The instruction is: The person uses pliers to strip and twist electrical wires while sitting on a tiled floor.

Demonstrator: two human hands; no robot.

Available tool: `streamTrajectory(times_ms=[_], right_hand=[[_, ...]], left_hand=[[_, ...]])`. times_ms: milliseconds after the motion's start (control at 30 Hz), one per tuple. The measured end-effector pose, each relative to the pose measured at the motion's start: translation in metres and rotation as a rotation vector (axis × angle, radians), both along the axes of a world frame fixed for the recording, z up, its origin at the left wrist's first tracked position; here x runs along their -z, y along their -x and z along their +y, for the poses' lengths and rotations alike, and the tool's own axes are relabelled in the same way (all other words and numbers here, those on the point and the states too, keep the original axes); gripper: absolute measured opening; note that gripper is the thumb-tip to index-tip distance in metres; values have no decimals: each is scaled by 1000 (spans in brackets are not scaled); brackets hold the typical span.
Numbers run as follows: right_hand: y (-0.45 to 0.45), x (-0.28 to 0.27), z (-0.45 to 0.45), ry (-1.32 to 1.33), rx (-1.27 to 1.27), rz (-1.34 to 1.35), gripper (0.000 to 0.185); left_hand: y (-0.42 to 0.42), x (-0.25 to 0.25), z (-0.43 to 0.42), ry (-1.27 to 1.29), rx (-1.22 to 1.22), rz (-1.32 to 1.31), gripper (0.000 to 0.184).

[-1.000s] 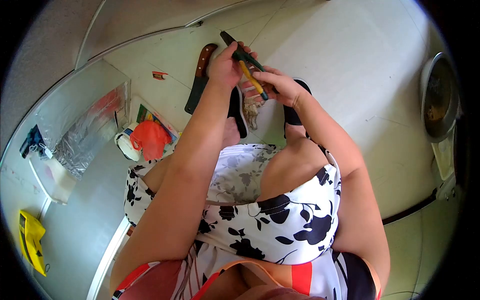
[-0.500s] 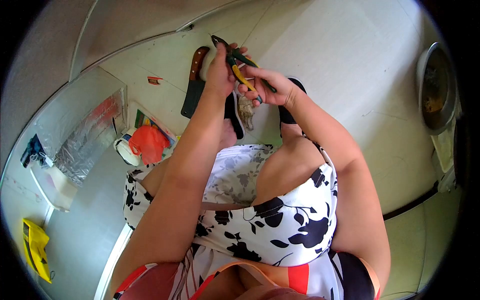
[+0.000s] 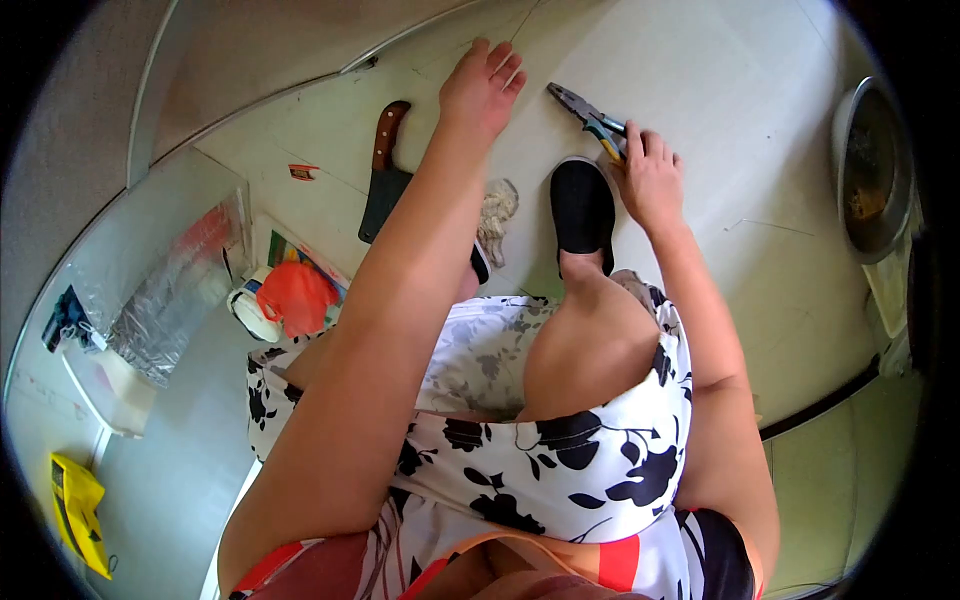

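Note:
The pliers (image 3: pixel 590 117), with green and yellow handles, are in my right hand (image 3: pixel 652 178), whose fingers are closed on the handle end. Their jaws point up and to the left, just beyond my black shoe (image 3: pixel 582 205). I cannot tell whether they touch the floor. My left hand (image 3: pixel 482 90) holds nothing and has its fingers stretched out above the floor. Left of my left forearm lies a cleaver (image 3: pixel 388 185) with a wooden handle, its blade partly hidden by the arm. A crumpled beige thing like a rag (image 3: pixel 498 212) lies between my feet.
A metal basin (image 3: pixel 852 110) stands at the far right. On the left are a red plastic bag (image 3: pixel 298 298), a clear plastic wrapper (image 3: pixel 165 315) and a yellow packet (image 3: pixel 78 510). A small red packet (image 3: pixel 302 173) lies on the tiled floor (image 3: pixel 730 90).
My left hand has let go of the pliers and moved up. My right hand has carried them to the right, beside the shoe. The beige thing shows more fully.

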State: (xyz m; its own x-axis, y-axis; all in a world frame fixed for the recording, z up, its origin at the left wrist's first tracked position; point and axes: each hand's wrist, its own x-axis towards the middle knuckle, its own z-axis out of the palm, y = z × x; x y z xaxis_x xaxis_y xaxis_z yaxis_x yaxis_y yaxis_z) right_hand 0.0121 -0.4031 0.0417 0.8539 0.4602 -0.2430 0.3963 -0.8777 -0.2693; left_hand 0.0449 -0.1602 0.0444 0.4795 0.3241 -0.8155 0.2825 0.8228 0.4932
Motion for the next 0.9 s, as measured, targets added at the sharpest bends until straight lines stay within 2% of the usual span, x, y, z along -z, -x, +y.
streamTrajectory(times_ms=[33, 133, 200, 267, 367, 400, 567, 767, 900], right_hand=[[-5, -2, 0, -40, -46, -136, 59], [-46, 12, 34, -468, 171, 115, 54], [-89, -4, 72, -1039, 688, 939, 45], [-112, -6, 106, -1263, 967, 1127, 40], [-126, 14, 127, -1362, 1113, 1118, 18], [-125, 14, 125, -1363, 1123, 1114, 16], [-123, 26, 111, -1358, 1133, 1184, 11], [-136, 30, 101, -1288, 998, 1333, 9], [-143, 26, 96, -1284, 1045, 1442, 9]], left_hand=[[-9, 1, -2, 36, -32, -24, 25], [-26, 5, -3, 97, -106, -71, 20], [-29, 8, -3, 79, -109, -68, 19], [-28, 6, -5, 61, -80, -57, 17], [-28, -4, -10, 32, -89, -46, 13], [-27, -4, -11, 23, -102, -42, 12], [-26, 2, -14, 5, -33, -94, 9], [-34, 1, -16, -30, 14, -105, 9], [-37, 3, -9, -74, 116, -133, 9]])
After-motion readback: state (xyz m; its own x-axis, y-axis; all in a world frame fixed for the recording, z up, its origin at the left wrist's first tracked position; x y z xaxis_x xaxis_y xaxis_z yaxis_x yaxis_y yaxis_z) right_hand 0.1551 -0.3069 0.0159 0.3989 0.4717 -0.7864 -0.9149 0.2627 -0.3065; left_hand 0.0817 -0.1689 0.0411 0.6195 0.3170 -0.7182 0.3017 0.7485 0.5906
